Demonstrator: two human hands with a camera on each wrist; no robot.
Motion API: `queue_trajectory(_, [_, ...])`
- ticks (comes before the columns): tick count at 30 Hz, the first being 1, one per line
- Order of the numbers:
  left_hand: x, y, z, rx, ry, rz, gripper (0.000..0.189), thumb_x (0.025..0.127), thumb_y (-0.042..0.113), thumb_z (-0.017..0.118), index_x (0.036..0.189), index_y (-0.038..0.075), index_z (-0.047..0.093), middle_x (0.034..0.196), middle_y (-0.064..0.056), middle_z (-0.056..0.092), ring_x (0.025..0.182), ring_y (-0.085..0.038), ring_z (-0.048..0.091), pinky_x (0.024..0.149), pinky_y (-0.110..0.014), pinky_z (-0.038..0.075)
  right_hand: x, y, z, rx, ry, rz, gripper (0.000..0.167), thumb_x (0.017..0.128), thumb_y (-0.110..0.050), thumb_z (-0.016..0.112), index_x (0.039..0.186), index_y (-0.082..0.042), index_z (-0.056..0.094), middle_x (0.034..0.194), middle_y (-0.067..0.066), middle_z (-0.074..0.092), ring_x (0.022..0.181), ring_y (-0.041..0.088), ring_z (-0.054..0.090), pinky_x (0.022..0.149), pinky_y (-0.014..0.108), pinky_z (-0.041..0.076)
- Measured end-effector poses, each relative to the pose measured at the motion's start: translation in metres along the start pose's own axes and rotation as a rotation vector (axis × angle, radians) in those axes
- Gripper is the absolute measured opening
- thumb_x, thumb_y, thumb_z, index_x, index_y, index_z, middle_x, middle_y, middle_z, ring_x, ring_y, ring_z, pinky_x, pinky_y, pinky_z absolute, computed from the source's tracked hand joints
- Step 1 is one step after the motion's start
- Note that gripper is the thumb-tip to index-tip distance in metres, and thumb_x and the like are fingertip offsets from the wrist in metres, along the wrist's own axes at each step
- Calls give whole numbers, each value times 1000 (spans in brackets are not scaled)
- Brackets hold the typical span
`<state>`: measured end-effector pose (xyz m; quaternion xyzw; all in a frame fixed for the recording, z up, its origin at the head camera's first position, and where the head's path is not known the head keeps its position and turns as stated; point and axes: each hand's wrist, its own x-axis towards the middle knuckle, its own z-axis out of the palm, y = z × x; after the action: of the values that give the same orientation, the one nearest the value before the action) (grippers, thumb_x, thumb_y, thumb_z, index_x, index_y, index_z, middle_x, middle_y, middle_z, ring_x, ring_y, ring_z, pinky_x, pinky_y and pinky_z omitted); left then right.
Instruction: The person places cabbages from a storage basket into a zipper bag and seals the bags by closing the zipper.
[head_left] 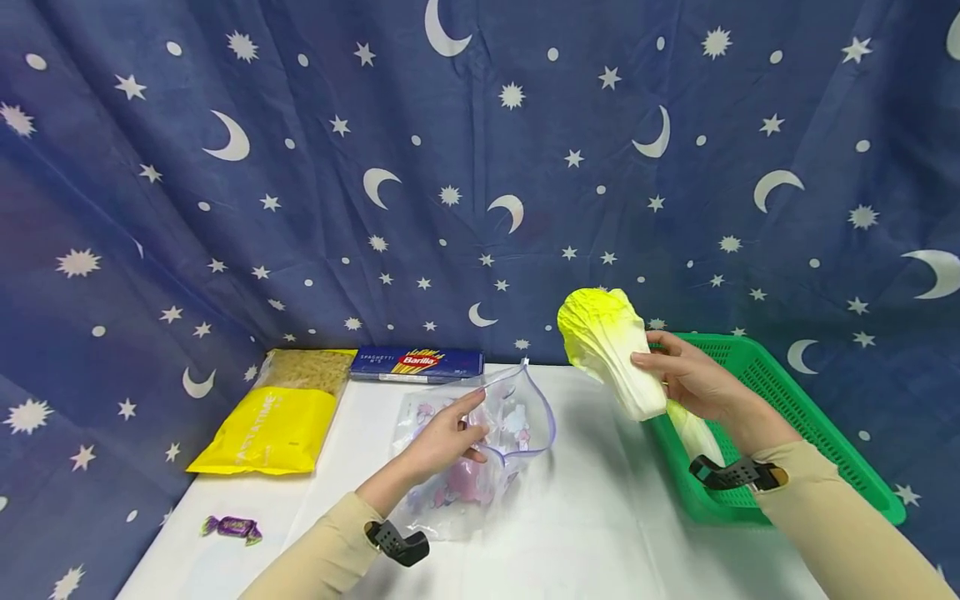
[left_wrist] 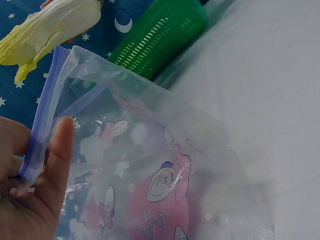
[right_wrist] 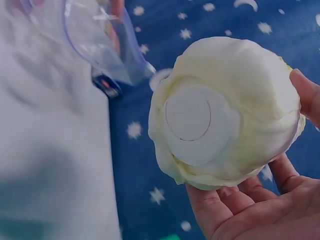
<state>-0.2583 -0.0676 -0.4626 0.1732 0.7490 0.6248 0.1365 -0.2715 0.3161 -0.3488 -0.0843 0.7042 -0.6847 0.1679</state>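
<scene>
My right hand (head_left: pixel 693 379) grips a napa cabbage (head_left: pixel 611 350) by its side, up off the table near the curtain. Its pale round base (right_wrist: pixel 192 117) faces the right wrist camera, and its yellow leafy end tips up and leftward in the head view. With my left hand (head_left: pixel 446 437) I hold the rim of a clear zip bag (left_wrist: pixel 165 130), one finger inside and others outside its purple zip strip (left_wrist: pixel 44 115). Pink cartoon prints cover the bag, whose mouth gapes to the right. Behind my right hand, a second pale leafy vegetable (head_left: pixel 697 433) lies partly hidden in the green basket (head_left: pixel 813 417).
A yellow pasta bag (head_left: pixel 273 425) lies at the left of the white table (head_left: pixel 592 533). Behind the zip bag is a blue spaghetti box (head_left: pixel 416 364). A purple wrapped candy (head_left: pixel 232 527) sits at front left. The starry blue curtain (head_left: pixel 450 275) hangs along the back.
</scene>
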Motion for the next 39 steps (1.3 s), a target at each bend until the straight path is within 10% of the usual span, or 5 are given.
queue_trajectory(18, [1, 2, -3, -11, -23, 7, 69, 97, 2, 58, 160, 1, 29, 164, -20, 29, 71, -22, 72, 74, -34, 63, 31, 31, 66, -36, -98, 53, 50, 97, -15, 70, 137, -2, 44, 125, 12, 58, 104, 24, 64, 83, 39, 61])
queue_trajectory(31, [5, 2, -1, -108, -12, -33, 74, 97, 6, 63, 162, 9, 27, 96, -23, 65, 70, -19, 69, 75, -40, 64, 32, 51, 81, -194, -97, 109, 51, 92, -23, 76, 131, -2, 51, 121, 12, 61, 102, 27, 60, 80, 38, 55])
queue_trajectory(39, [6, 2, 2, -107, -1, -47, 76, 96, 4, 62, 163, 10, 27, 86, -11, 68, 69, -19, 70, 75, -33, 63, 32, 61, 82, -313, -48, 115, 44, 88, -23, 80, 122, -5, 58, 117, 12, 60, 97, 28, 60, 75, 36, 54])
